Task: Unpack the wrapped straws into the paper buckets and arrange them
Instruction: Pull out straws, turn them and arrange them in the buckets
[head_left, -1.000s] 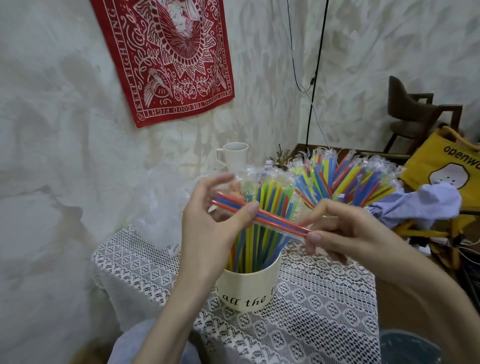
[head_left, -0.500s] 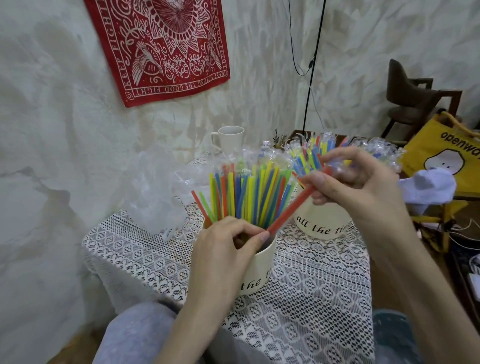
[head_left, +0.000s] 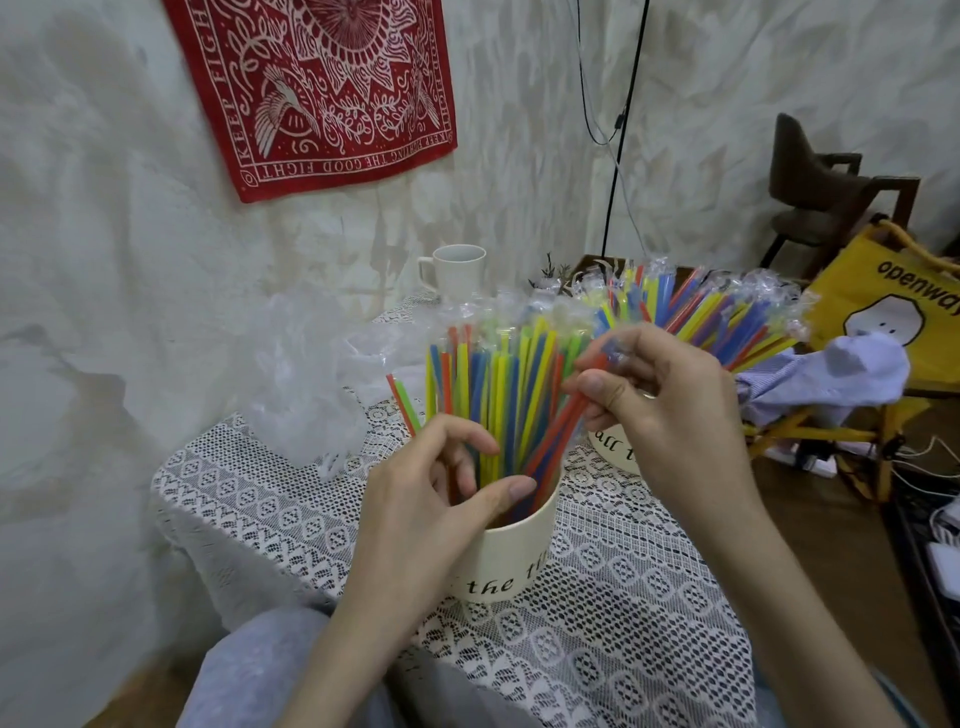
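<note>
Straws (head_left: 558, 431) swung from level to tip-down in near bucket (head_left: 511, 561); right hand (head_left: 670, 405) pinches tops, left hand (head_left: 441, 493) loosely curled, empty – nearly seated

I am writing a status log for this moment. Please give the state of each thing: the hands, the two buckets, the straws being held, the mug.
right hand: pinches the top of the held straws
held straws: wrapped, tilted, lower end inside the near bucket
left hand: fingers curled at the near bucket's rim, whether it grips a straw is unclear
near bucket: upright, full of straws
far bucket: upright, holds fanned-out wrapped straws
mug: upright
</note>
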